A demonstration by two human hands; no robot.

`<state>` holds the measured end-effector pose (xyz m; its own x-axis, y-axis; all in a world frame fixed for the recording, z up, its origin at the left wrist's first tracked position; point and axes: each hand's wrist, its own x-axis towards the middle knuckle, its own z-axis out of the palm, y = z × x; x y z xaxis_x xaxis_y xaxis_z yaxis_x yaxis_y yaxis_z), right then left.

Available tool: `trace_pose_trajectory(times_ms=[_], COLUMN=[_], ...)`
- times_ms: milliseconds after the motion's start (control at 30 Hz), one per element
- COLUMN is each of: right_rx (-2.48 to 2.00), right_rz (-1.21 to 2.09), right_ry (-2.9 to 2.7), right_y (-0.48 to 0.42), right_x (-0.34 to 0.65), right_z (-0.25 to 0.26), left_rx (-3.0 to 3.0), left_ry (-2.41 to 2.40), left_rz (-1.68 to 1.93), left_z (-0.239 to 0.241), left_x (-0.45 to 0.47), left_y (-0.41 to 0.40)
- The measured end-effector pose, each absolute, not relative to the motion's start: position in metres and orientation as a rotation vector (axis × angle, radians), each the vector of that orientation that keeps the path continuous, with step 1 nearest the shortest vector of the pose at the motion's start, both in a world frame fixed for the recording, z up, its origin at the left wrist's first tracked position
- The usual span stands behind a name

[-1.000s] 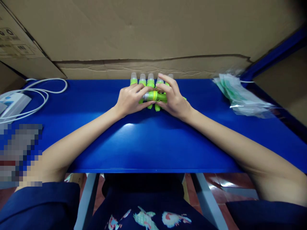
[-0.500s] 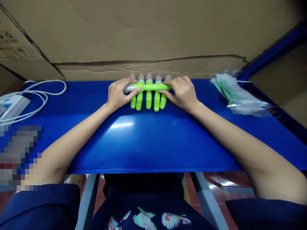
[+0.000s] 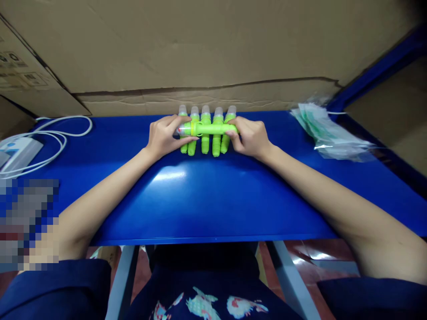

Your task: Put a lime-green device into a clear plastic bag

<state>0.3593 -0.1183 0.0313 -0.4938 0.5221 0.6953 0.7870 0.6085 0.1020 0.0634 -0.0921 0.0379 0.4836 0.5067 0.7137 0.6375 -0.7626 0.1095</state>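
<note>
A person sits at a glossy blue tabletop (image 3: 213, 200), seen from a head-worn camera looking down over both bare forearms. Near the far edge, five bright green plastic tubes with clear caps (image 3: 206, 133) lie side by side, caps pointing away toward a brown cardboard wall (image 3: 207, 49). Across the top of them rests a sixth bright green tube (image 3: 213, 129), turned sideways, its clear cap to the left. The left hand (image 3: 163, 138) pinches the capped end between thumb and fingertips; the right hand (image 3: 251, 137) closes its fingers around the opposite end, so both hands are clamped on this crosswise tube. The step in hand appears to be setting or squaring the sixth tube across the row. Keeping the lower five tubes from rolling apart would seem to call for a steady, level grip and light downward pressure. Well to the right lies a pile of clear plastic bags (image 3: 328, 133). At far left sit a white device (image 3: 16, 151) and its looped white cable (image 3: 63, 131).
</note>
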Motion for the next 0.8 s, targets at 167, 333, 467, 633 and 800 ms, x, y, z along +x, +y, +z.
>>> trace_pose_trajectory(times_ms=[167,333,467,633,800], right_rx=[-0.948,-1.016,-1.014,-1.051,-1.052], right_rz=[-0.558,-0.487,-0.516,-0.612,-0.546], right_ry=[-2.2,-2.103,-2.024,-2.067,-2.237], right_y=[-0.118,-0.117,-0.119,-0.119,-0.115], right_x=[0.355,0.352,0.346,0.347,0.353], right_z=[0.034,0.035,0.036,0.035,0.03], left_rx=[-2.526,-2.478,-2.449,-2.441,-2.408], left_ry=[-0.979,-1.117,-1.164,-1.307,-1.504], left_rz=[-1.108,-0.999,-0.985,-1.038,-1.028], left_z=[0.036,0.032,0.035,0.039,0.039], left_x=[0.065,0.073,0.075,0.07,0.068], left_y=[-0.095,-0.1,-0.102,-0.098,-0.095])
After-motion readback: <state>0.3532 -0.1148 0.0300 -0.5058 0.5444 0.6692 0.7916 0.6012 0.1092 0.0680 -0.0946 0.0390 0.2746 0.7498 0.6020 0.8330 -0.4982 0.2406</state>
